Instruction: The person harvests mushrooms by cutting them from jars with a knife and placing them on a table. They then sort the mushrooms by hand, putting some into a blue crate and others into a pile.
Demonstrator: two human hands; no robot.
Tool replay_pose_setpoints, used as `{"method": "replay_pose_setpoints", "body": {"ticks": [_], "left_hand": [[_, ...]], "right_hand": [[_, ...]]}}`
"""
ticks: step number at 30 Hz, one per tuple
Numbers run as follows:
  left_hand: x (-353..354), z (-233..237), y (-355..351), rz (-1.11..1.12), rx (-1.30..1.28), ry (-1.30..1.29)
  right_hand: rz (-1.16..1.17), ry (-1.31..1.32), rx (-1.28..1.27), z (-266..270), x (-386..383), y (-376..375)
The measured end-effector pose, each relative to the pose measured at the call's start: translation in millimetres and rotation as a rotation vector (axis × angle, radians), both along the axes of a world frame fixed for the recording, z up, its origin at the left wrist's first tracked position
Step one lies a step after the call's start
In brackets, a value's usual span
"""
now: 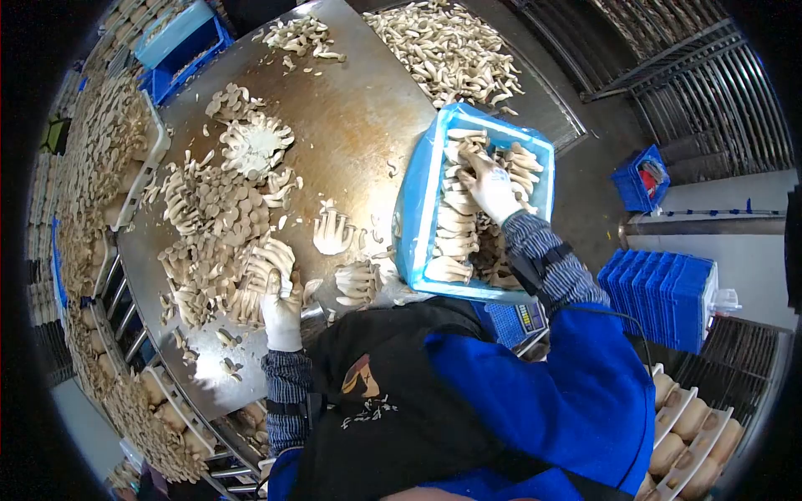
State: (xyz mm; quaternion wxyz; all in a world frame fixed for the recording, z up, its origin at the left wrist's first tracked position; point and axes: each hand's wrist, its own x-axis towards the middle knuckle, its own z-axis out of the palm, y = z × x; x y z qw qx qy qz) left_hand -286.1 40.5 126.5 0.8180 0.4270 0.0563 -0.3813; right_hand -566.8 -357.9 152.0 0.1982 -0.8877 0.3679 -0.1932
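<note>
My left hand, in a white glove with darkened fingertips, is closed on a bunch of mushrooms with pale stems. It is at the near edge of a large heap of grey-brown capped mushrooms on the metal table. My right hand, gloved the same way, reaches into a blue crate lined with blue plastic. Its fingers are bent over packed mushrooms lying in rows; the fingertips are partly hidden among them. Two smaller mushroom clusters, one farther and one nearer, lie between my hands.
The metal table carries scattered scraps and a small pile at its far end. Loose mushrooms fill a tray beyond the crate. A digital scale sits below the crate. Stacked blue baskets stand right; mushroom racks line the left.
</note>
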Motion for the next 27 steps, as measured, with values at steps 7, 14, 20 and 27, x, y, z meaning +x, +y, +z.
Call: {"method": "replay_pose_setpoints", "body": {"ticks": [7, 14, 20, 27], "left_hand": [[-14, 7, -3, -0.020, -0.042, -0.071], [-18, -4, 0, -0.040, 0.042, -0.066], [-11, -16, -3, 0.003, -0.004, 0.031], [-15, -2, -2, -0.037, -0.050, -0.037]], "right_hand": [[0.003, 0.032, 0.050, 14, 3, -3], [0.200, 0.145, -0.088, -1, -28, 44], [0.237, 0.231, -0.282, -20, 8, 39], [0.279, 0.303, -0.367, -8, 6, 39]]}}
